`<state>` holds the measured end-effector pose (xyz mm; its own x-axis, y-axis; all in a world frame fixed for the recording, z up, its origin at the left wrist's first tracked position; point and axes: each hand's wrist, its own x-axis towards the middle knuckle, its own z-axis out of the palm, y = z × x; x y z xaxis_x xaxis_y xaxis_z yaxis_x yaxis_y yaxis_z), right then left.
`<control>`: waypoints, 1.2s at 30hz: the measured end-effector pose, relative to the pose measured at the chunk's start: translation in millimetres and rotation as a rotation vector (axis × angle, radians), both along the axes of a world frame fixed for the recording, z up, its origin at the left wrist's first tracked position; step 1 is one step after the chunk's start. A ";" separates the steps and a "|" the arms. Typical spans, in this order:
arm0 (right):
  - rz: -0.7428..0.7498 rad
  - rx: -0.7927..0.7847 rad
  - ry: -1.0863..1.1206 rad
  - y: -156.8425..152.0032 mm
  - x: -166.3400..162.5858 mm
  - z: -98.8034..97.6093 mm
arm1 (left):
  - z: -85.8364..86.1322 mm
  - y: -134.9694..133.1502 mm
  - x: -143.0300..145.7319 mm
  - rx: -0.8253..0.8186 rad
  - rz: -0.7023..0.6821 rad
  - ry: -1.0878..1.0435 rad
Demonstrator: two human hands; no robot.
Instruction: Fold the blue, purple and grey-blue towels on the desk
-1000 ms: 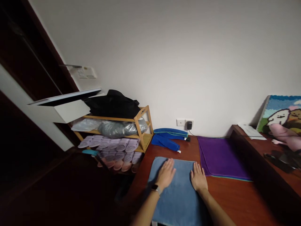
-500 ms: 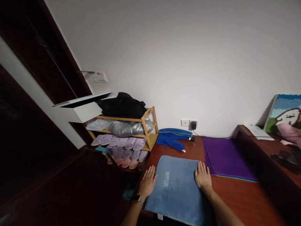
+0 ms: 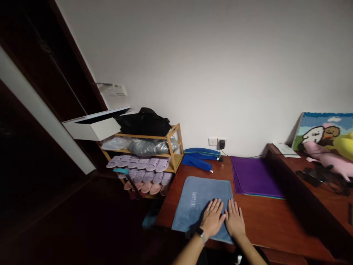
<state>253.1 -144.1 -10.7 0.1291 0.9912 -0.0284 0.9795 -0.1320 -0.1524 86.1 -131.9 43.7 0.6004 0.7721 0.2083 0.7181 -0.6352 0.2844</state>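
Note:
A light blue towel [image 3: 193, 198] lies flat on the reddish wooden table [image 3: 264, 221], near its front left corner. My left hand [image 3: 212, 217] rests flat on the towel's right part, fingers stretched out, with a watch at the wrist. My right hand [image 3: 235, 220] lies flat beside it on the towel's right edge, fingers spread. The two hands almost touch. Neither holds anything.
A purple towel [image 3: 255, 177] lies behind on the right, and a folded dark blue towel [image 3: 200, 158] sits by the wall socket. Left of the table stands a wooden shelf [image 3: 165, 147] with slippers. A raised dark ledge [image 3: 292, 184] and a plush toy [image 3: 328, 158] are at right.
My left hand slid from the towel's left edge across to its right side, next to my right hand. The view shifted, so the towel sits farther from me.

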 end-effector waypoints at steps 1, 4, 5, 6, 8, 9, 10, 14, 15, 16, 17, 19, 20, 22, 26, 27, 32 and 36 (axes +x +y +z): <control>0.001 -0.004 0.002 0.1 -0.3 0.7 | -4.0 -0.3 -1.8 -0.024 0.040 0.013; -0.014 -0.006 0.004 1.9 -1.9 5.5 | -13.3 3.0 -34.7 -0.077 0.176 0.068; -0.017 -0.002 0.000 2.3 -2.7 7.0 | -15.3 4.3 -51.7 -0.084 0.223 0.089; -0.018 0.002 -0.006 2.6 -3.6 8.5 | -16.9 5.4 -70.1 -0.088 0.274 0.113; -0.017 0.005 -0.018 4.1 -5.7 12.2 | -19.4 7.1 -107.1 -0.083 0.383 0.161; -0.013 0.000 -0.021 5.8 -6.7 14.8 | -20.6 8.2 -124.2 -0.071 0.441 0.182; -0.008 -0.013 -0.023 8.1 -7.7 18.1 | -21.9 9.8 -139.7 -0.059 0.498 0.203; 0.003 -0.072 -0.008 18.1 -9.2 34.4 | -25.0 20.6 -176.5 0.001 0.668 0.255; 0.000 -0.075 0.006 18.4 -8.8 37.3 | -24.4 23.4 -177.5 0.037 0.678 0.243; -0.003 -0.066 0.023 17.0 -8.2 38.8 | -23.2 25.6 -174.4 0.086 0.668 0.216; -0.005 -0.047 0.041 13.8 -7.4 38.8 | -21.5 26.7 -166.8 0.140 0.638 0.178; 0.003 0.008 0.077 2.8 -5.6 33.9 | -17.4 25.3 -138.4 0.223 0.516 0.100; 0.008 0.030 0.089 -4.1 -4.8 29.7 | -15.8 22.5 -118.3 0.237 0.429 0.071; 0.019 0.047 0.100 -17.9 -3.8 20.1 | -14.9 13.8 -71.8 0.212 0.233 0.044; 0.044 0.057 0.091 -32.1 -3.5 7.5 | -23.9 -4.3 0.1 0.080 0.049 0.038; 0.046 0.062 0.089 -32.5 -3.6 6.7 | -27.3 -6.4 5.3 0.049 0.060 0.046; 0.036 0.073 0.083 -28.2 -4.0 7.2 | -38.6 0.5 -53.2 -0.011 0.245 0.122; 0.016 0.069 0.058 -30.3 -6.7 3.7 | -44.4 5.1 -139.2 0.011 0.478 0.185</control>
